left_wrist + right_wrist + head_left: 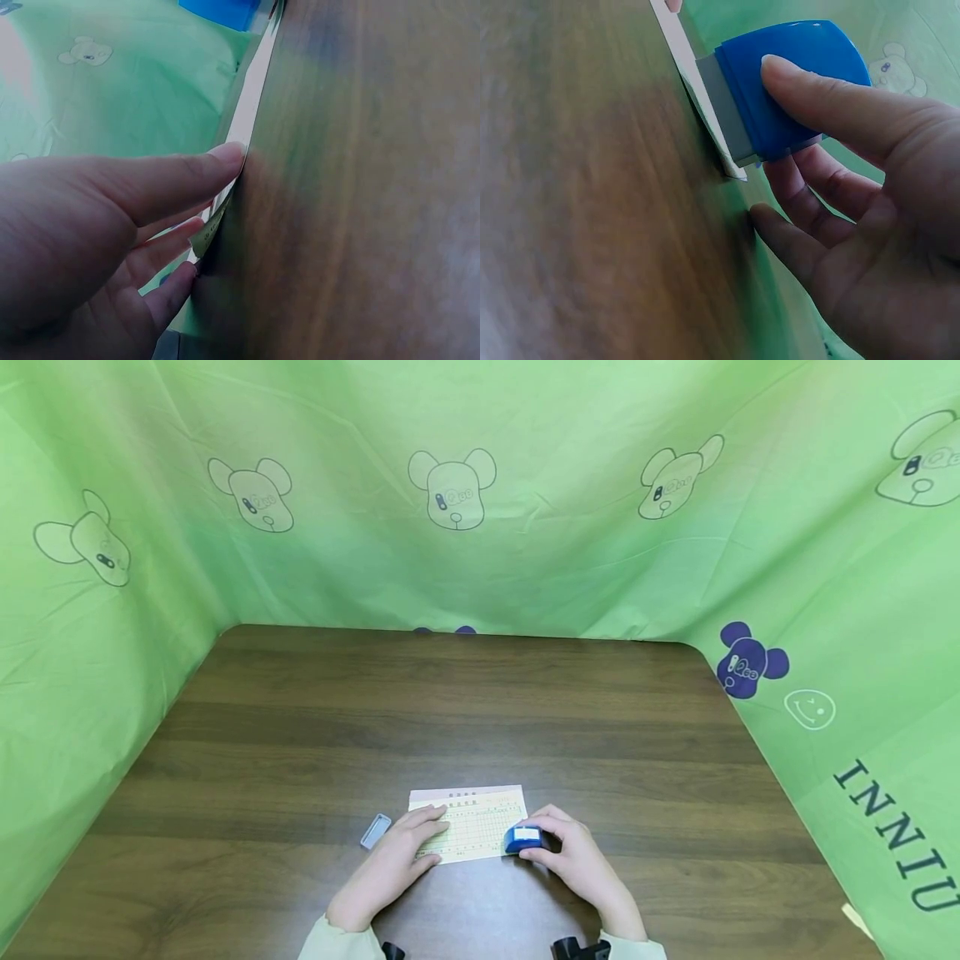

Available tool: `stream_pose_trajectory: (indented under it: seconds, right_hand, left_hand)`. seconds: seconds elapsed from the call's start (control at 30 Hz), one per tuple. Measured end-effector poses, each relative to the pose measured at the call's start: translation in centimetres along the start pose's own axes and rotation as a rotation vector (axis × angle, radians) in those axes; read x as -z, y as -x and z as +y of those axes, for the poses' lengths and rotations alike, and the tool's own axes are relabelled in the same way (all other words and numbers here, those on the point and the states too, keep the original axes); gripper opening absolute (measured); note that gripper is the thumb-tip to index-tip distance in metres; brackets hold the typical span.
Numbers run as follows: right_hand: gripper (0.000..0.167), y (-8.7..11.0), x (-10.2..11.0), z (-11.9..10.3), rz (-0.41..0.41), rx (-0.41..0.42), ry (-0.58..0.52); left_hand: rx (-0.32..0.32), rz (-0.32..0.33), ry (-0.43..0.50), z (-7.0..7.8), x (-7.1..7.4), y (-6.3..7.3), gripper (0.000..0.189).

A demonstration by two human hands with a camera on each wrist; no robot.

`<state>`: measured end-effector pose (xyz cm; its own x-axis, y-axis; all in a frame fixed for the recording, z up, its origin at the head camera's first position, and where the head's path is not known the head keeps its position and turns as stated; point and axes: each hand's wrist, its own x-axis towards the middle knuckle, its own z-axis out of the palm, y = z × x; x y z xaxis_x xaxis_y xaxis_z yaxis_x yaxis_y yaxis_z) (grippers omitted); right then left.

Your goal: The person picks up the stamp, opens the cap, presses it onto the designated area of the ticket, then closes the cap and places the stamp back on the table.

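Observation:
A printed form sheet (472, 827) with a grid lies on the table over another sheet, whose top edge shows behind it. My left hand (408, 843) rests on its left part with fingers spread; in the left wrist view the thumb (217, 161) presses near the sheet's edge, and a corner curls up by the other fingers. Between thumb and fingers my right hand (566, 852) grips a blue stamp (522, 838). In the right wrist view the grey base of the stamp (724, 105) stands right at the paper's surface, near its right end.
A small grey-blue stamp cap (376, 831) lies just left of my left hand. The wooden table (450, 710) stretches to the back, with green printed cloth (375, 568) hanging behind and at both sides. A pale strip (857, 920) shows by the right edge.

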<state>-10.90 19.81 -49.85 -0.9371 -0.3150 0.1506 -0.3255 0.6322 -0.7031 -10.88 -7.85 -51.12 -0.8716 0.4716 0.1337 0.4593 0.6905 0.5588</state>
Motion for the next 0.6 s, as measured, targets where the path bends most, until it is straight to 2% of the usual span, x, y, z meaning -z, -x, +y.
stream_pose_trajectory:
  seconds: [0.37,0.6]
  right_hand:
    - [0.023,0.00,-0.07,-0.03,0.002,0.038,0.027]
    - [0.022,-0.08,-0.11,-0.11,-0.012,0.019,0.030]
  left_hand:
    - [-0.014,0.013,0.007,0.06,-0.03,-0.11,0.040]
    - [0.013,-0.003,0.021,0.10,0.06,-0.08,0.040]
